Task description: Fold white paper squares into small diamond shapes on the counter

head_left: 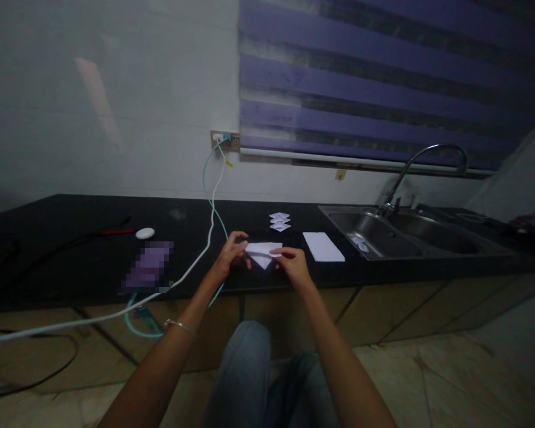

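A partly folded sheet of white paper (264,257) is held just above the black counter, its lower end tapering to a point. My left hand (235,254) grips its left end, thumb on top. At the right end my right hand (293,264) pinches a folded edge between thumb and fingers. Behind the sheet, several small folded paper pieces (279,222) lie in a column. To the right rests a stack of white paper (323,246), near the sink's edge.
A double sink (365,229) with a curved faucet (421,156) is at the right. White and teal cables (211,223) run from a wall outlet (225,140) across the counter's left part. Also there are a white oval object (145,233) and a blurred-out purple rectangle (149,264).
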`<action>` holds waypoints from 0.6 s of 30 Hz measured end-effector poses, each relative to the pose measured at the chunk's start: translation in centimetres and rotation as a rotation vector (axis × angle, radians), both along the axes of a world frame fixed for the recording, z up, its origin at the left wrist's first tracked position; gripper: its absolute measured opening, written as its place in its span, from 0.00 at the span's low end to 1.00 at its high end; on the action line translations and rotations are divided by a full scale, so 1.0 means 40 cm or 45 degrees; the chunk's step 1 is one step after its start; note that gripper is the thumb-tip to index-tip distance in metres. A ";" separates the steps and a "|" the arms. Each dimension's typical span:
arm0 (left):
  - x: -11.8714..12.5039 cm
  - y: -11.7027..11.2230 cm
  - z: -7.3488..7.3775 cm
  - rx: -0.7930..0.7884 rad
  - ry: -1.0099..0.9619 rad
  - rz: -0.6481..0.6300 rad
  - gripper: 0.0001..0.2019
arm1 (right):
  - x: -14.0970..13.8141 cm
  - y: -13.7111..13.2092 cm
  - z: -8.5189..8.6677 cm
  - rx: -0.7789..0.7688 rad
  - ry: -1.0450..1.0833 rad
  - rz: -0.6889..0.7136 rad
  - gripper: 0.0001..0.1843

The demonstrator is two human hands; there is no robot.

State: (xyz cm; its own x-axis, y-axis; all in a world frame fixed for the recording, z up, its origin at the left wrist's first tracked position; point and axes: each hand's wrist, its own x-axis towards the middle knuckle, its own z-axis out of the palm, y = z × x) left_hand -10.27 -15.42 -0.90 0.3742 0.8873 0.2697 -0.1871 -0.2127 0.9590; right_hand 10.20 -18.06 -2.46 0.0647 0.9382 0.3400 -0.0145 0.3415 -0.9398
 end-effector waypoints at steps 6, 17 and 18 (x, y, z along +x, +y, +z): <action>0.008 -0.009 0.020 -0.043 0.282 -0.190 0.20 | -0.001 0.003 -0.008 0.034 -0.072 0.083 0.08; 0.000 -0.008 0.022 0.014 0.586 -0.249 0.25 | -0.001 -0.003 -0.002 0.108 -0.189 0.085 0.08; 0.000 -0.008 0.017 0.057 0.628 -0.221 0.25 | 0.000 -0.002 -0.003 0.117 -0.195 0.088 0.09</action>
